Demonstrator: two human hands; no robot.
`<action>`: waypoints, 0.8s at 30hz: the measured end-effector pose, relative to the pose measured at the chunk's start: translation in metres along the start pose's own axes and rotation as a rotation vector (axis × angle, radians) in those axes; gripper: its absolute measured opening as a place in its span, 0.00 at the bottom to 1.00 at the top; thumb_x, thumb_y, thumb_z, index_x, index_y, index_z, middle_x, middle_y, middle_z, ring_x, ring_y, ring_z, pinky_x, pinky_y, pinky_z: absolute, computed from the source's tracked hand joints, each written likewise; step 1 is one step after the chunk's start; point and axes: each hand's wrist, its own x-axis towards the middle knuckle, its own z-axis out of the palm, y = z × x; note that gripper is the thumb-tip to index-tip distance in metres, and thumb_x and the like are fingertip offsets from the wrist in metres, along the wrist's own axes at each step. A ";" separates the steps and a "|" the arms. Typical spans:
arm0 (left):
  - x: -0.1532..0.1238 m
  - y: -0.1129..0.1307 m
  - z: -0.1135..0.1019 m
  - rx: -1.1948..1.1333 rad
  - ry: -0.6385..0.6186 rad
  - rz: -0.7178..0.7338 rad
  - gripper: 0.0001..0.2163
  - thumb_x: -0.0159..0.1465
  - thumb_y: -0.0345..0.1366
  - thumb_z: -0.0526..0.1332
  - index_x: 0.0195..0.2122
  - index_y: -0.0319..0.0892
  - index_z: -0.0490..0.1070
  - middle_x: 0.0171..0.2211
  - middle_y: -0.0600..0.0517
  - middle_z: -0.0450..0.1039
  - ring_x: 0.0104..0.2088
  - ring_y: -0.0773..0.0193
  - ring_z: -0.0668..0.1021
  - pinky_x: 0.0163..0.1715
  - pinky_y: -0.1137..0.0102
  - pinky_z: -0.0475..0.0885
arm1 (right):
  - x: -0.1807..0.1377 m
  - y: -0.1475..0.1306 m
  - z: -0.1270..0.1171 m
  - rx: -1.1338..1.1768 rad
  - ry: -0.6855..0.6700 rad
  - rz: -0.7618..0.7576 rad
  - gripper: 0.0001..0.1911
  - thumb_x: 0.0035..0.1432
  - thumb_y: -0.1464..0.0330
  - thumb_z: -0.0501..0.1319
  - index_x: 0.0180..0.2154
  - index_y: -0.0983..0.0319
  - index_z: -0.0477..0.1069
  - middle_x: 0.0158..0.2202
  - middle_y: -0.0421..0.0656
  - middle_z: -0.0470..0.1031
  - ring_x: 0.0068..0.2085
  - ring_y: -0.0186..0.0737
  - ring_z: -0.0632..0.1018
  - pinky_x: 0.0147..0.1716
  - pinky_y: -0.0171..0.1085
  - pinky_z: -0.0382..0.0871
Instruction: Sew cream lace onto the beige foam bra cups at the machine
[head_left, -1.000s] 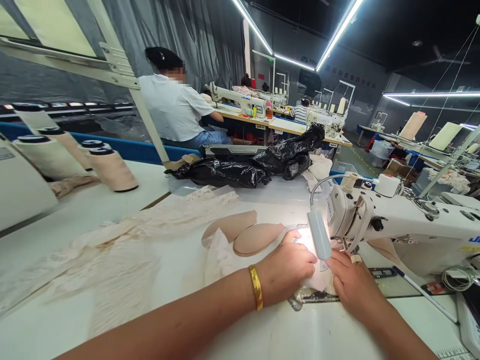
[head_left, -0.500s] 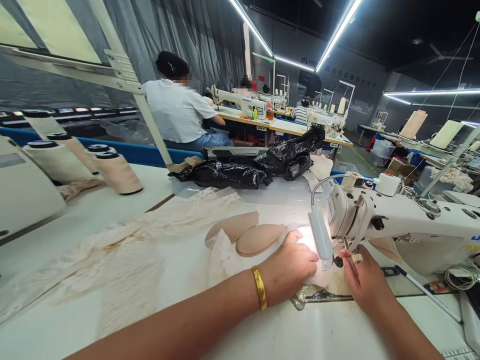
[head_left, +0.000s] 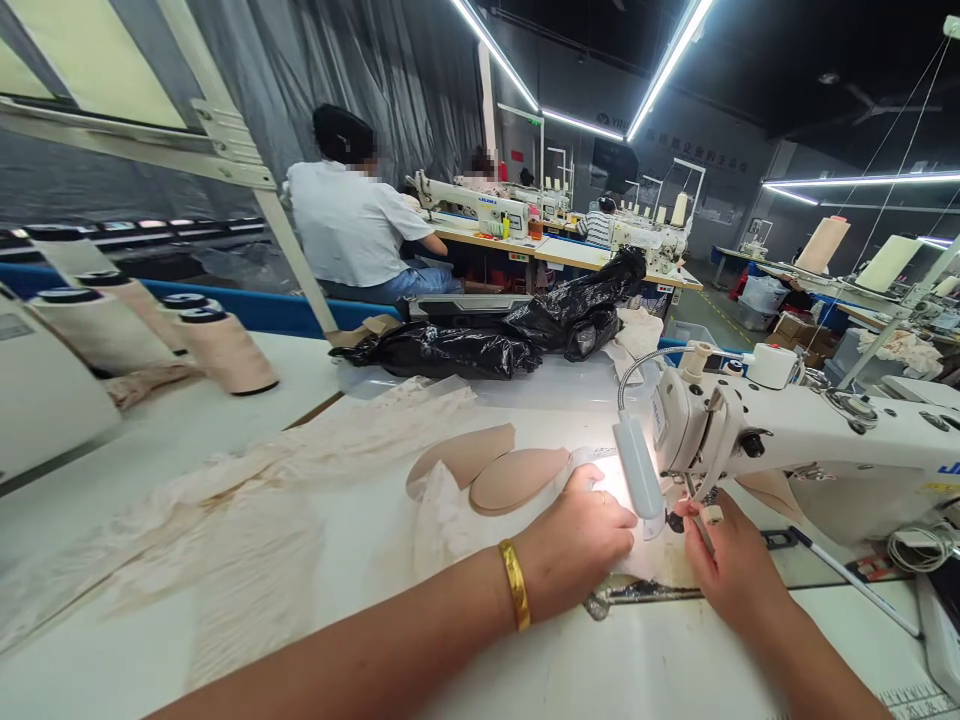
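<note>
A white sewing machine stands at the right, its small grey lamp lighting the needle area. My left hand, with a gold bracelet at the wrist, lies left of the needle, its fingers curled over pale thin fabric on the machine bed. Close to the presser foot, my right hand has thumb and fingertips brought together; what they pinch is too small to make out. Two beige oval cup pads lie beyond my left hand, beside bunched cream lace.
Cream lace cloth spreads across the table's left. Thread cones stand at the left edge. A black plastic bag lies behind the pads. White-handled tool rests at right. A co-worker in a white shirt sits ahead.
The view has shifted slightly. Both hands stay in nearly the same place beside the needle, and the fabric and pads show no clear movement.
</note>
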 end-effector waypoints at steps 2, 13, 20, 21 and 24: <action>0.001 -0.001 0.000 -0.001 -0.017 -0.009 0.11 0.48 0.18 0.60 0.22 0.40 0.62 0.28 0.55 0.72 0.32 0.61 0.75 0.50 0.54 0.61 | -0.001 -0.002 -0.001 -0.042 -0.024 -0.022 0.10 0.70 0.73 0.50 0.46 0.59 0.68 0.38 0.48 0.76 0.38 0.48 0.77 0.33 0.43 0.73; -0.012 0.021 -0.004 -0.003 -0.019 0.053 0.05 0.57 0.27 0.63 0.32 0.44 0.69 0.32 0.54 0.72 0.30 0.61 0.71 0.43 0.56 0.61 | 0.000 -0.014 -0.015 0.125 -0.407 -0.154 0.14 0.63 0.80 0.53 0.40 0.56 0.71 0.38 0.41 0.74 0.38 0.41 0.74 0.37 0.39 0.67; -0.007 0.015 -0.003 0.018 -0.071 0.020 0.06 0.54 0.26 0.64 0.29 0.43 0.68 0.30 0.55 0.71 0.27 0.62 0.70 0.43 0.56 0.63 | -0.003 -0.010 -0.007 0.102 -0.392 -0.114 0.16 0.63 0.80 0.53 0.44 0.57 0.72 0.37 0.42 0.72 0.38 0.43 0.72 0.38 0.40 0.67; -0.006 0.013 -0.003 0.023 -0.075 0.018 0.06 0.54 0.25 0.64 0.28 0.42 0.68 0.30 0.55 0.71 0.28 0.62 0.70 0.42 0.57 0.63 | -0.003 -0.009 -0.005 0.092 -0.387 -0.107 0.17 0.63 0.80 0.53 0.45 0.57 0.72 0.37 0.42 0.71 0.38 0.43 0.72 0.38 0.40 0.67; -0.002 0.008 -0.003 0.038 -0.057 0.016 0.08 0.55 0.24 0.63 0.25 0.41 0.65 0.29 0.55 0.72 0.29 0.61 0.73 0.42 0.59 0.63 | -0.003 -0.007 0.000 0.059 -0.362 -0.095 0.19 0.60 0.81 0.52 0.46 0.56 0.73 0.37 0.43 0.71 0.38 0.44 0.72 0.35 0.40 0.67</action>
